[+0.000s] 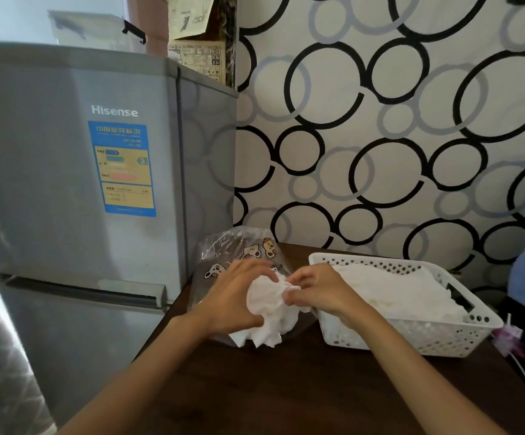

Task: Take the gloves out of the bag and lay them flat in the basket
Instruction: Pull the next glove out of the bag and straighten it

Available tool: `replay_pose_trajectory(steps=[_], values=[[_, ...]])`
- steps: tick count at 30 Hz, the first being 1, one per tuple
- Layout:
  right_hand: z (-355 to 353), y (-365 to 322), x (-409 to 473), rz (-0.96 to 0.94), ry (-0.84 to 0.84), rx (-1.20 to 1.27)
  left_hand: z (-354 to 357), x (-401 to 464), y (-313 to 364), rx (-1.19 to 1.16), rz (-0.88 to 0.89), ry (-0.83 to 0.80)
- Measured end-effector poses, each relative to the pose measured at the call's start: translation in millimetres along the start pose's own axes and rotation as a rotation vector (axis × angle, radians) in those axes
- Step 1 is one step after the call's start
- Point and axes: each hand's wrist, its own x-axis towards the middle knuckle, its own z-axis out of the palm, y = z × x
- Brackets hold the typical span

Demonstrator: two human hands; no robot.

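Both hands work a crumpled white glove point(269, 304) just above the bag point(223, 262) – left hand point(236, 296) gripping the bunch, right hand point(314, 290) pinching an edge, likely to spread it flat. The basket point(443, 337), already holding white gloves, waits close on the right of the bench point(286, 387).

Two bare forearms reaching forward; left hand point(236, 296) and right hand point(314, 291) close together, fingers curled, each gripping something.
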Motion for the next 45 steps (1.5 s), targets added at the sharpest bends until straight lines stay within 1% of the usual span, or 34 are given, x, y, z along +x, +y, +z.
replay_pose_trajectory(steps=[2,6,11,13,16,17,18,21,25,27,28,30,38,40,45], values=[[-1.6,-1.0,0.7,0.003,-0.015,-0.03,1.3,-1.2,5.3,-0.023,0.003,0.028],[-0.9,-3.9,0.9,0.059,-0.067,-0.051,7.1,0.9,2.2,0.082,-0.029,0.123],[-0.7,0.2,1.5,0.043,0.021,-0.14,9.9,-1.1,-7.7,0.18,-0.052,0.071],[-0.6,0.1,1.2,0.036,0.036,-0.127,6.5,-2.8,-6.0,0.133,-0.048,0.05],[0.9,-2.6,0.7,0.018,0.026,-0.109,1.6,-1.9,7.1,-0.121,-0.061,0.005],[1.5,-2.7,0.7,0.012,0.017,-0.109,2.3,-0.6,11.2,-0.171,-0.064,0.006],[1.7,-3.2,0.6,0.007,0.008,-0.111,4.4,0.8,12.9,-0.169,-0.061,0.02],[-1.2,-2.3,-2.6,-0.017,0.01,-0.089,13.8,3.8,6.5,0.0,-0.044,0.077],[-9.1,3.0,-5.8,-0.13,0.13,0.014,21.7,3.2,-10.0,0.129,-0.095,0.028],[-12.6,3.5,-6.8,-0.211,0.197,-0.048,23.3,3.5,-13.7,0.143,-0.12,0.004],[-13.7,2.7,-7.5,-0.247,0.199,-0.071,23.7,3.7,-14.3,0.14,-0.132,0.004],[-18.4,-1.5,-8.0,-0.282,0.239,-0.053,22.4,5.1,-14.0,0.123,-0.158,0.01],[-42.7,-13.8,-6.4,-0.338,0.509,0.062,20.3,8.7,-17.7,0.102,-0.163,-0.039],[-45.2,-15.0,-5.1,-0.329,0.529,0.09,19.4,9.5,-18.8,0.111,-0.163,-0.046],[-52.5,-17.4,-9.2,-0.309,0.614,0.256,18.8,9.6,-17.3,0.08,-0.196,-0.056]])
